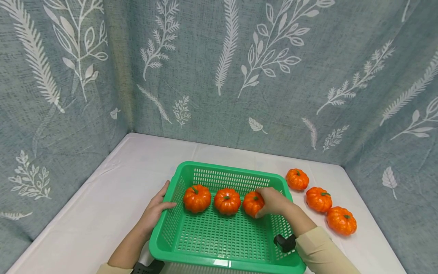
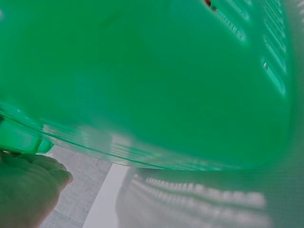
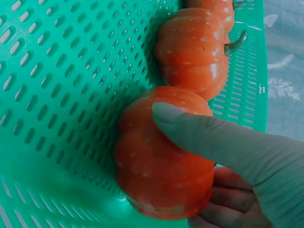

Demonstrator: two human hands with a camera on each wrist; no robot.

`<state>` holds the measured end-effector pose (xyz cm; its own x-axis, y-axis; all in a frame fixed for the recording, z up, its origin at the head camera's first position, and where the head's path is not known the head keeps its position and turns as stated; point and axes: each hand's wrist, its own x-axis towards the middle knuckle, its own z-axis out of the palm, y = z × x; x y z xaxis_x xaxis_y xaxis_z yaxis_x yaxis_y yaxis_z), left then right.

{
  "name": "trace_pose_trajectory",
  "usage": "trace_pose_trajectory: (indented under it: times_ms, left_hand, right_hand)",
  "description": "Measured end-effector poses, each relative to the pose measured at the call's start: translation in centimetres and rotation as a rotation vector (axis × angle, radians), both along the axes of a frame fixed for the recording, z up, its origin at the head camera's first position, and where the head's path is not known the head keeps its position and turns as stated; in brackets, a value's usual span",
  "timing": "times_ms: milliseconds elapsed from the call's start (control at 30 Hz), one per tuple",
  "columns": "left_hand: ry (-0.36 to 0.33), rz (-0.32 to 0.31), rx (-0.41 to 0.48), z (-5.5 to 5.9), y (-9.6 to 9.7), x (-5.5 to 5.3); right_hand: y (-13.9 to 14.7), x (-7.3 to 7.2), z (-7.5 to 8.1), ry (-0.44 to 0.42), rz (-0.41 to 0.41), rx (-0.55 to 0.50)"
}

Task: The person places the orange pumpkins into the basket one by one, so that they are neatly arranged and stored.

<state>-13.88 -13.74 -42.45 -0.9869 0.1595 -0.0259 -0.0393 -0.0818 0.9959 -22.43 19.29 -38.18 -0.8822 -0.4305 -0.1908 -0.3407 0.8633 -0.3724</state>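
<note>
My right hand point(image 1: 273, 201) grips a small orange pumpkin point(image 1: 252, 204) inside the green plastic basket point(image 1: 222, 257). From the right wrist view, the thumb lies across this pumpkin point(image 3: 161, 161) and the fingers go round its far side. Two more pumpkins sit in a row to its left, a middle one point(image 1: 227, 201) and a left one point(image 1: 197, 199), both with green stems. At the basket's left side, my left hand point(image 1: 154, 213) holds the rim, thumb over it and fingers outside. The left wrist view shows mostly basket wall point(image 2: 142, 95), with part of the hand point(image 2: 33, 185) low at left.
Three other pumpkins lie on the white tablecloth right of the basket: a far one point(image 1: 297, 179), a middle one point(image 1: 319, 199) and a near one point(image 1: 341, 221). Blue-grey curtains point(image 1: 205, 106) with white leaf prints stand around the table point(image 1: 102, 201).
</note>
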Motion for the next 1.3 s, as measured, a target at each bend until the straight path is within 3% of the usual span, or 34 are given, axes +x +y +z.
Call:
trace_pose_trajectory:
  times_ms: [967,1300]
  left_hand:
    - [0.011,0.001,-0.011,0.1,0.0,0.0]
    - [0.012,0.002,-0.011,0.0,0.1,0.0]
  right_hand:
    - [0.1,0.1,-0.2,-0.024,-0.009,0.045]
    - [0.2,0.4,1.4,0.040,0.032,-0.024]
